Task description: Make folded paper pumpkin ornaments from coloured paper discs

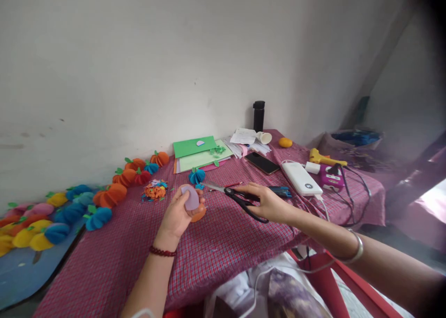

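Pinched in my left hand (177, 212) is a lilac paper piece (191, 200) with a rounded edge, the thumb lying across its face. My right hand (265, 203) grips a pair of black-handled scissors (232, 192), its fingers over the handles and the blades pointing left toward the paper. Just beneath my left hand an orange rounded piece (198, 215) shows in part. Beyond the blade tips sits a small blue folded-paper pumpkin (197, 176). A pile of orange and blue paper scraps (155, 191) lies left of my left hand.
Paper pumpkins (110, 196) crowd the left side. Behind are green sheets (194, 146), loose papers (249, 141) and a black bottle (259, 116). A phone (262, 162), white power bank (301, 178), purple power adapter (331, 178) and yellow glue gun (324, 158) with cables occupy the right.
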A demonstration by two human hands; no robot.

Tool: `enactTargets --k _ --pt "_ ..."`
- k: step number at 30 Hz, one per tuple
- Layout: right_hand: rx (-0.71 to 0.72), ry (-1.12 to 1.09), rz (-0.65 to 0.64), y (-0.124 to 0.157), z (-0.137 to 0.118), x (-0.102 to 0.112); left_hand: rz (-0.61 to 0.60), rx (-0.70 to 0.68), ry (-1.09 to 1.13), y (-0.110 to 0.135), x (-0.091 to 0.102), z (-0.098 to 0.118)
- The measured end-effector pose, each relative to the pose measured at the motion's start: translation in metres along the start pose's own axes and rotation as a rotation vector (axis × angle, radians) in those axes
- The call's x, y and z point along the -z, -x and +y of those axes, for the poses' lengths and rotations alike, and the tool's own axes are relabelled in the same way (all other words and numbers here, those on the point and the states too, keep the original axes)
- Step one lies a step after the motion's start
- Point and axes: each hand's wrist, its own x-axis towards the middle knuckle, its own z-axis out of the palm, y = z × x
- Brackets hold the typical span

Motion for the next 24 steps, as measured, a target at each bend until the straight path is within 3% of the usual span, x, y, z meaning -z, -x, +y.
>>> enactTargets --k 7,14,24 --pt "-0.023 -0.035 0.015 0.006 0.005 0.002 0.004 -0.005 -0.043 -0.003 0.006 -0.002" --pt "0.093 0.068 -0.015 0.014 -0.006 0.013 -0.109 0.028 -0.157 -0.002 0.008 -0.008" --pt "0.074 0.083 -0.066 0.023 -0.009 0.016 -0.164 -0.004 -0.148 0.0 0.002 -0.006"
